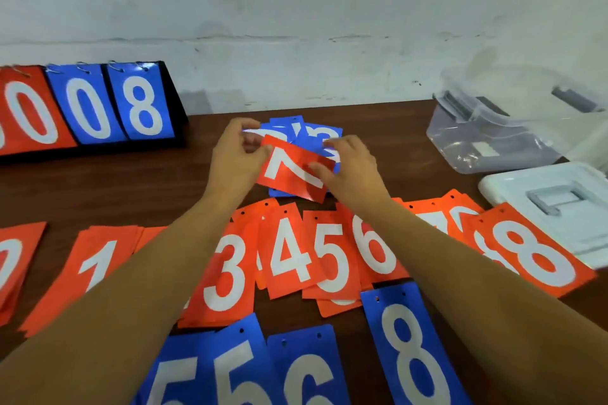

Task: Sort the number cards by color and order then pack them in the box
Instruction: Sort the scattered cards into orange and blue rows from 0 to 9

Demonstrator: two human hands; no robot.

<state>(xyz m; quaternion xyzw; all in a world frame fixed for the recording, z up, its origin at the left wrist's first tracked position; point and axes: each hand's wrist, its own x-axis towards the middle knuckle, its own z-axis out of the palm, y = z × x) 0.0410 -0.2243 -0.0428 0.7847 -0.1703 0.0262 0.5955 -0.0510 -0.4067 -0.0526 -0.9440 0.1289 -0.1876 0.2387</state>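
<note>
Both of my hands hold a tilted red card marked 2 [293, 170] above a small pile of blue cards [316, 133] at the middle of the brown table [108, 187]. My left hand [235, 154] pinches its upper left corner and my right hand [350, 164] pinches its right edge. A row of red cards runs across the table nearer to me: 0 [13, 265], 1 [95, 268], 3 [225, 276], 4 [289, 251], 5 [335, 260], 6 [375, 248] and 8 [536, 253]. Blue cards 5 [210, 371], 6 [306, 375] and 8 [414, 352] lie closest to me.
A clear plastic box [487, 141] stands at the back right, its white lid [552, 204] lying flat in front of it. A black flip scoreboard [95, 108] showing red and blue digits stands at the back left against the wall.
</note>
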